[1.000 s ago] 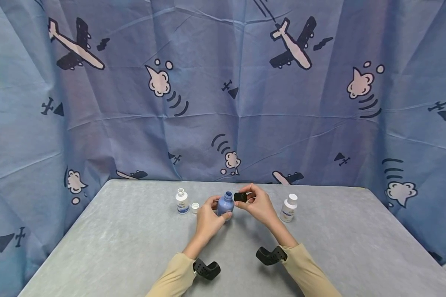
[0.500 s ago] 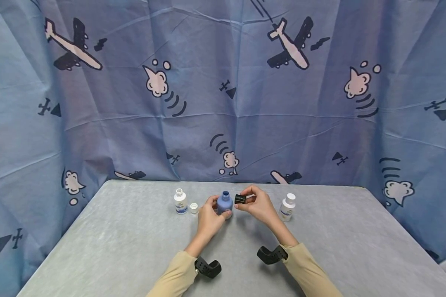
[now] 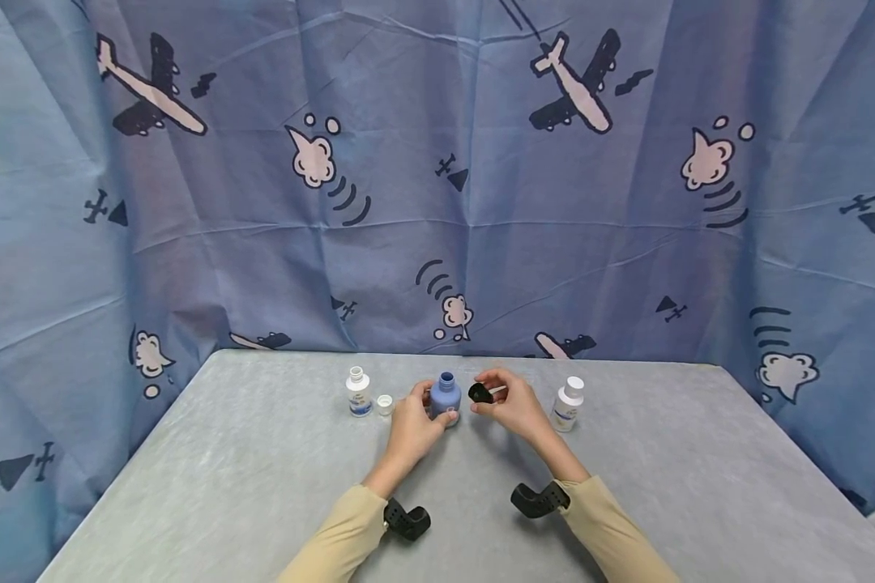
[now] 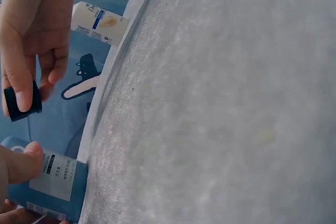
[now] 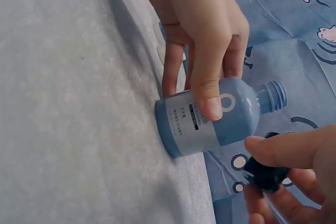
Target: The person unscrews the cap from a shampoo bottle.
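My left hand [image 3: 412, 425] grips a small blue bottle [image 3: 446, 397] round its body, thumb across the label. The bottle stands upright on the table, and its threaded neck [image 5: 271, 97] is uncapped in the right wrist view. Just right of it, my right hand [image 3: 514, 403] pinches a black cap [image 3: 480, 393] between thumb and fingers, apart from the bottle. In the left wrist view the black cap [image 4: 22, 101] is held above the blue bottle [image 4: 52, 182]. The cap's far side is hidden by the fingers.
To the left stands a white bottle [image 3: 359, 393] without a cap, and a white cap [image 3: 385, 405] lies beside it. A capped white bottle [image 3: 568, 403] stands to the right. Behind the grey table [image 3: 262, 470] hangs a blue curtain [image 3: 379, 162].
My right hand has drawn the black cap slightly to the right, away from the bottle neck, and turned it. The blue bottle now stands more upright in my left hand.
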{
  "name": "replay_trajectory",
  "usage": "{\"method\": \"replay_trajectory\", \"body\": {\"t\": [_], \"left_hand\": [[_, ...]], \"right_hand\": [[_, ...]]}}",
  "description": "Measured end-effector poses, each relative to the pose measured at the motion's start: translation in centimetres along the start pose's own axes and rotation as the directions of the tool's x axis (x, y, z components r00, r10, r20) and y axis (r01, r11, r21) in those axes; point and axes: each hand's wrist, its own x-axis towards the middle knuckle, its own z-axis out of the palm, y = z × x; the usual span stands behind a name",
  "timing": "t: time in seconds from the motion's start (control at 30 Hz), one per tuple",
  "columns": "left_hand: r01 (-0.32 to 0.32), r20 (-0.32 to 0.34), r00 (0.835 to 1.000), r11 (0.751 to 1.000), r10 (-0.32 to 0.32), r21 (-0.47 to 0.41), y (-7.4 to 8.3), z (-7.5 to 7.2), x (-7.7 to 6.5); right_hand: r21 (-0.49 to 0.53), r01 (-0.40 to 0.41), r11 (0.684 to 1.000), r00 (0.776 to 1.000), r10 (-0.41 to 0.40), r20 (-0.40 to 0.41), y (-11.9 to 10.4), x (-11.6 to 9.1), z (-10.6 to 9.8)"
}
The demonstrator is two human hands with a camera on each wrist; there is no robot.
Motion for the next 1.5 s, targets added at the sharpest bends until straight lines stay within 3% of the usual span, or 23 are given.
{"method": "replay_trajectory", "body": {"t": [0.4, 0.9, 1.5], "left_hand": [[-0.040, -0.038, 0.998, 0.998, 0.041, 0.047, 0.0, 0.1, -0.2], [-0.048, -0.072, 0.996, 0.997, 0.052, 0.053, -0.2, 0.5, -0.2], [-0.016, -0.092, 0.996, 0.999, 0.019, 0.037, -0.1, 0.8, -0.2]], "right_hand": [[-0.140, 0.003, 0.990, 0.993, 0.013, 0.119, 1.2, -0.1, 0.8], [-0.214, 0.041, 0.976, 0.995, -0.021, 0.095, 2.1, 0.3, 1.2], [-0.259, 0.045, 0.965, 0.999, -0.039, 0.027, 2.3, 0.3, 1.5]]}}
